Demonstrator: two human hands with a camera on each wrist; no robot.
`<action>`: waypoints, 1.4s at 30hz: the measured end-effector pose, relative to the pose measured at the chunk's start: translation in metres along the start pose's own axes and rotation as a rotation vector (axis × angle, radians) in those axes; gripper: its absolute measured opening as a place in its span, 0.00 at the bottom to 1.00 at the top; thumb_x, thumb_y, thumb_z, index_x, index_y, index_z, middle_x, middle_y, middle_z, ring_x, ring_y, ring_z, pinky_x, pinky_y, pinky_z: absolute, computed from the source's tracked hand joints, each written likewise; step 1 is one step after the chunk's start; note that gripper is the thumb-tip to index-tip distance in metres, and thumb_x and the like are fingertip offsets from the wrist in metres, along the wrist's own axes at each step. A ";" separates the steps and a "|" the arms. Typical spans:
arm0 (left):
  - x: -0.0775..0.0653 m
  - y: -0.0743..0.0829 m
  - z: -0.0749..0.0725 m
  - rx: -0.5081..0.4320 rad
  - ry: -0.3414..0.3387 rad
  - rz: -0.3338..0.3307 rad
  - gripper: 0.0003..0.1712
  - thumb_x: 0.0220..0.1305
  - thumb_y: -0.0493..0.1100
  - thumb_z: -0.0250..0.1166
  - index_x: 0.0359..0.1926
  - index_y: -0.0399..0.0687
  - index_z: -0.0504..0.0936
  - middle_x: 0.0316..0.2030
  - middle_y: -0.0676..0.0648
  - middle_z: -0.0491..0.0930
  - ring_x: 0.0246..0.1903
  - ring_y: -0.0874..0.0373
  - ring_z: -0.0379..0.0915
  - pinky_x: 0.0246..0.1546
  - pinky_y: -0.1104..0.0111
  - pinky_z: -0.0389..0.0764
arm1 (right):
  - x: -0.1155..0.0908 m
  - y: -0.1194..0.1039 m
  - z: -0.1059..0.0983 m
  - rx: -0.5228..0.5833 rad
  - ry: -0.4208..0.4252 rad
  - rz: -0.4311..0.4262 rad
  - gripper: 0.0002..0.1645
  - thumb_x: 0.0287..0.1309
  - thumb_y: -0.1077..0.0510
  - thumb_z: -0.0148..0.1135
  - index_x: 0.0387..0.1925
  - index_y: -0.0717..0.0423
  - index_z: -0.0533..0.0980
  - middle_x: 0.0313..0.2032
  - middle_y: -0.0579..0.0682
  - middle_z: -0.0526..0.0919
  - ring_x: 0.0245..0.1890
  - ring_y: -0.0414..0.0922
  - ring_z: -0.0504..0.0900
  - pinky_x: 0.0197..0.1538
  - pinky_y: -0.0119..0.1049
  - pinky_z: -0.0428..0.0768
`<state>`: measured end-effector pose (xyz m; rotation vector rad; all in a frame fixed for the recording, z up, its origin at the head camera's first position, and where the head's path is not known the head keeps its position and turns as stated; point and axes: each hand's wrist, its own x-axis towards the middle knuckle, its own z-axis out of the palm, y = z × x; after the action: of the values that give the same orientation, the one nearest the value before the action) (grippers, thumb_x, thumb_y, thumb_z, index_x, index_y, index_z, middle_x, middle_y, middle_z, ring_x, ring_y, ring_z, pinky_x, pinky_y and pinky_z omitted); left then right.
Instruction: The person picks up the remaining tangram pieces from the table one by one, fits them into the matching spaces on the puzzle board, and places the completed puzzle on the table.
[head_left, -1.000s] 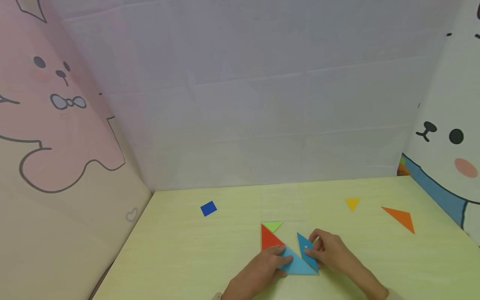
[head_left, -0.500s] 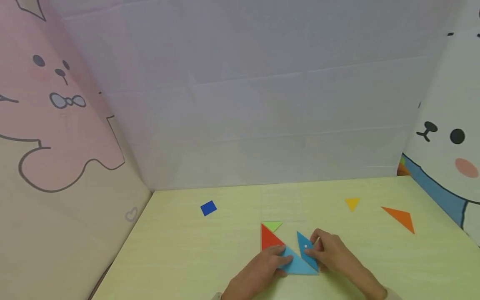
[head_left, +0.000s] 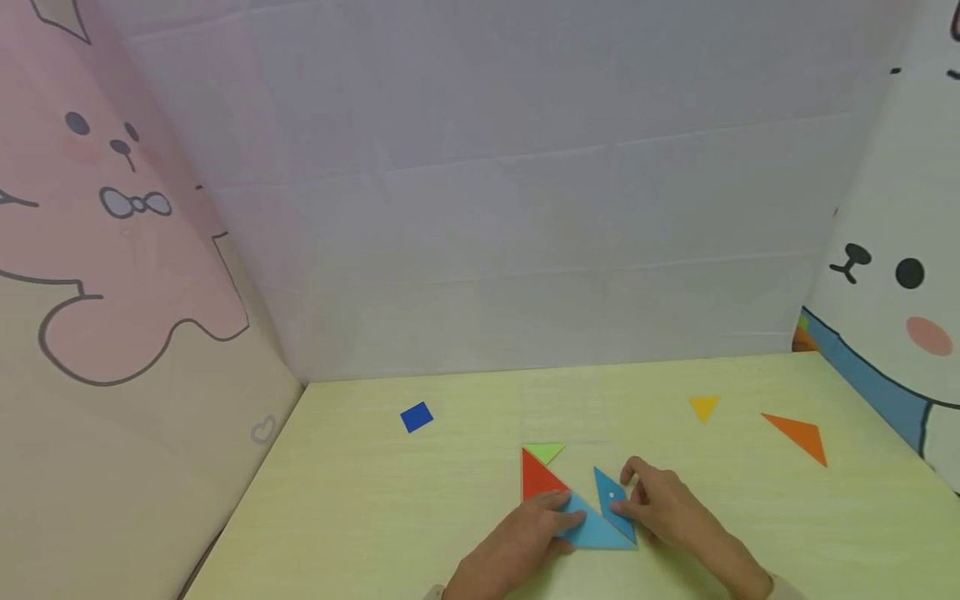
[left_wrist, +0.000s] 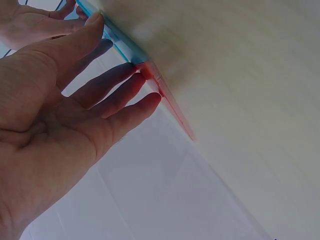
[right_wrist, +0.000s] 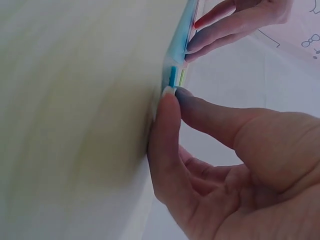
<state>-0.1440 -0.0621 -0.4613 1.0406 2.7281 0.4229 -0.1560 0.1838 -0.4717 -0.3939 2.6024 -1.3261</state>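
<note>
My left hand [head_left: 517, 537] lies with fairly straight, spread fingers over a red triangle [head_left: 537, 475] and a light blue triangle [head_left: 597, 532], tangram pieces placed edge to edge. Part of both is hidden under the fingers. With thumb and index finger, my right hand [head_left: 669, 504] pinches a darker blue parallelogram [head_left: 608, 490] by its right edge. That piece has a small white dot and sits along the light blue triangle's slanted side. In the right wrist view the pinched parallelogram [right_wrist: 173, 76] shows edge-on. A light green triangle [head_left: 546, 452] lies at the red triangle's upper tip.
A dark blue square [head_left: 417, 417] lies at the back left of the pale yellow-green table [head_left: 360, 500]. To the back right are a small yellow triangle [head_left: 704, 407] and an orange triangle [head_left: 801, 435]. A pale curtain [head_left: 480, 208] hangs behind the table.
The parallelogram's far tip has shifted very slightly toward the near side, with the right hand still pinching it. The left hand and the other pieces stay in place.
</note>
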 end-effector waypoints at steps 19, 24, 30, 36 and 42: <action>0.001 -0.003 0.002 -0.007 -0.012 -0.001 0.27 0.68 0.46 0.69 0.67 0.57 0.81 0.67 0.51 0.75 0.66 0.59 0.71 0.61 0.69 0.75 | 0.002 0.007 -0.011 -0.092 -0.056 -0.141 0.17 0.59 0.66 0.73 0.48 0.65 0.77 0.41 0.51 0.78 0.33 0.36 0.77 0.35 0.30 0.79; 0.001 -0.003 0.002 -0.009 -0.018 -0.007 0.27 0.68 0.46 0.69 0.67 0.57 0.80 0.67 0.51 0.75 0.65 0.59 0.71 0.61 0.69 0.76 | 0.002 0.009 -0.015 -0.109 -0.081 -0.201 0.17 0.59 0.67 0.72 0.49 0.65 0.77 0.42 0.50 0.79 0.34 0.36 0.77 0.37 0.31 0.79; 0.001 -0.002 0.001 -0.018 -0.027 -0.021 0.27 0.68 0.46 0.68 0.67 0.58 0.80 0.67 0.51 0.75 0.65 0.60 0.71 0.61 0.69 0.76 | 0.002 0.008 -0.018 -0.116 -0.107 -0.236 0.19 0.58 0.67 0.73 0.49 0.66 0.77 0.41 0.51 0.78 0.34 0.35 0.78 0.38 0.31 0.80; 0.000 -0.001 0.000 -0.023 -0.019 -0.019 0.27 0.68 0.46 0.69 0.68 0.58 0.80 0.68 0.52 0.75 0.66 0.59 0.70 0.61 0.70 0.76 | 0.000 0.012 -0.022 -0.084 -0.163 -0.337 0.21 0.57 0.69 0.72 0.52 0.69 0.76 0.45 0.55 0.75 0.33 0.34 0.80 0.40 0.32 0.82; 0.000 -0.001 -0.001 -0.017 -0.012 -0.009 0.28 0.67 0.45 0.69 0.68 0.57 0.80 0.68 0.51 0.74 0.67 0.59 0.70 0.61 0.70 0.75 | 0.000 0.011 -0.025 -0.039 -0.223 -0.323 0.21 0.60 0.69 0.69 0.54 0.69 0.75 0.49 0.58 0.74 0.35 0.36 0.81 0.41 0.32 0.82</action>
<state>-0.1446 -0.0627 -0.4610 1.0234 2.7123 0.4364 -0.1648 0.2090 -0.4657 -0.9443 2.4527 -1.2368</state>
